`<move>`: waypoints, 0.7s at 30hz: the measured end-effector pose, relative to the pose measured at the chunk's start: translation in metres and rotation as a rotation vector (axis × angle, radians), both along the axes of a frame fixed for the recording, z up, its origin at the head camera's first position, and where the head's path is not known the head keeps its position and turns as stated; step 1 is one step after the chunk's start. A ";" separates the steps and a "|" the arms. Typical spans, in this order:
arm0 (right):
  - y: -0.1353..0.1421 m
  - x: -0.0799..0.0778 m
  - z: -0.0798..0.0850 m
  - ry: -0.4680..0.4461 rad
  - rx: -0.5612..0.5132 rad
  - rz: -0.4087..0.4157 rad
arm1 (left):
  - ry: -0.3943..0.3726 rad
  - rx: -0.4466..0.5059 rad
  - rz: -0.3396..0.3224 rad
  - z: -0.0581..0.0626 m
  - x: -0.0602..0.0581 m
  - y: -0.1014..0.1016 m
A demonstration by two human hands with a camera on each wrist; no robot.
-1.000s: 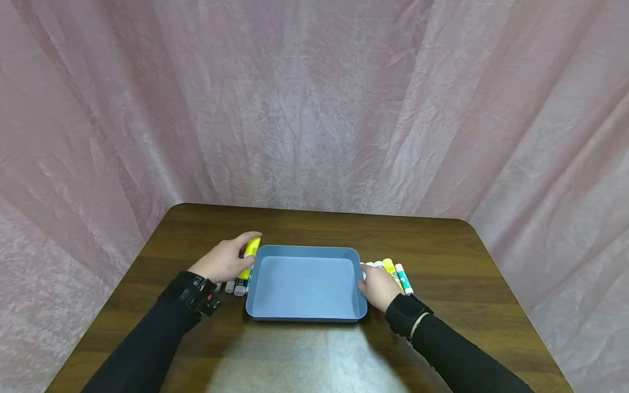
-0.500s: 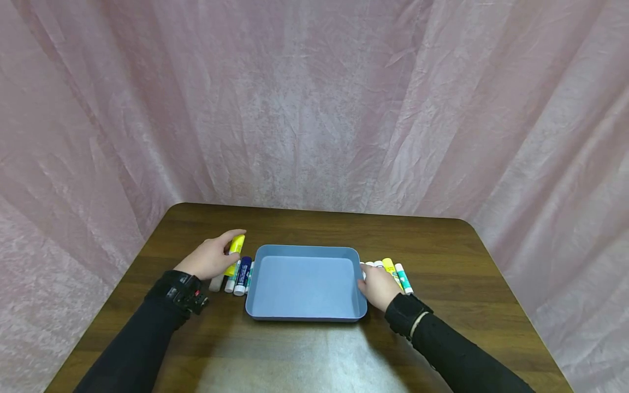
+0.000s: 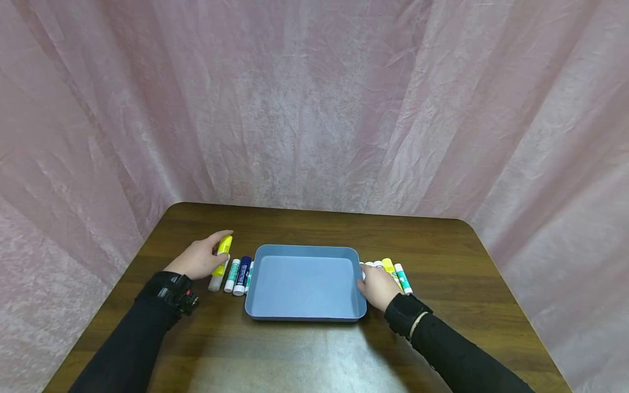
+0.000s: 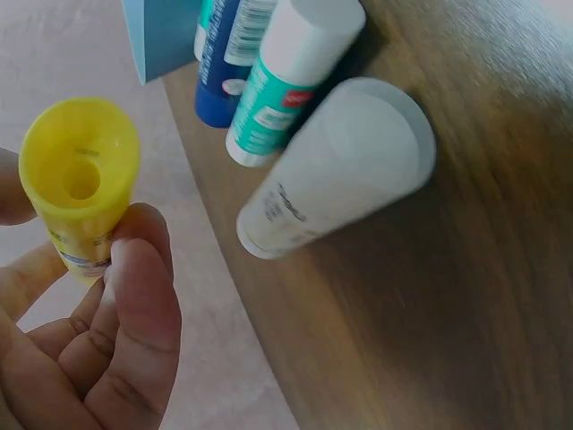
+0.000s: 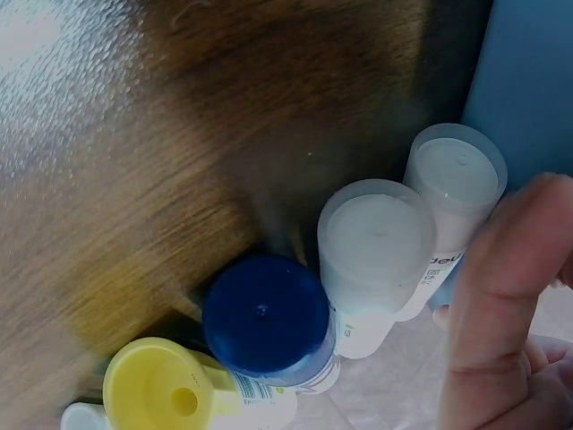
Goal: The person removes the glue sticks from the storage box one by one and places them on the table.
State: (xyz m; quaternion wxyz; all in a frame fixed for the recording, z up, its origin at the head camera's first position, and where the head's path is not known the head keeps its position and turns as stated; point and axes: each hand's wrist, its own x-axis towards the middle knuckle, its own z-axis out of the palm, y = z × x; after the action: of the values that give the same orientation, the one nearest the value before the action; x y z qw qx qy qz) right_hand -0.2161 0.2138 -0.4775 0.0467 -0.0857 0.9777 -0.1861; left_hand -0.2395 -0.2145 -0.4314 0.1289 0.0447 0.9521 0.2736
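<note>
My left hand [image 3: 197,258] pinches a yellow glue stick [image 3: 224,245] between thumb and fingers, left of the tray; its open-looking yellow end [image 4: 81,152] faces the left wrist camera. Under and beside it lie a glue stick with a translucent cap [image 4: 349,161], a teal-and-white one [image 3: 232,275] and a dark blue one with a white cap [image 3: 242,276]. Another teal one [image 3: 249,277] lies against the tray's left side. At the right rim of the shallow blue tray [image 3: 306,286], my right hand [image 3: 379,288] rests with its fingertips, holding no glue stick.
Beyond my right hand are a yellow glue stick [image 3: 391,271] and a teal one [image 3: 403,279]. The right wrist view adds a dark blue cap [image 5: 267,313] and two translucent-capped sticks, one of them [image 5: 457,175] beside the tray. A pink curtain [image 3: 314,109] hangs behind the wooden table [image 3: 304,357].
My left hand has moved left with the yellow glue stick, away from the tray, uncovering the dark blue and teal glue sticks. My right hand and the tray stay in place.
</note>
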 end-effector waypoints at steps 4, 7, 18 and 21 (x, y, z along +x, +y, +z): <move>-0.001 0.000 0.000 -0.002 0.005 -0.003 | -0.001 -0.014 0.009 -0.001 0.000 -0.004; -0.001 0.000 0.000 -0.007 0.003 -0.008 | -0.001 -0.025 0.015 -0.002 0.000 -0.008; -0.001 0.000 0.000 -0.009 -0.003 -0.006 | 0.010 -0.052 0.052 -0.011 -0.004 -0.020; 0.000 0.000 0.000 -0.005 -0.006 -0.005 | 0.019 -0.060 0.057 -0.013 -0.005 -0.023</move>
State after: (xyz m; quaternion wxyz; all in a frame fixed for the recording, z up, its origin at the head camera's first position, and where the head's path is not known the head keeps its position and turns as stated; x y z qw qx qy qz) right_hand -0.2162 0.2134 -0.4778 0.0483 -0.0828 0.9772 -0.1895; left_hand -0.2440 -0.2372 -0.4445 0.1134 0.0162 0.9620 0.2479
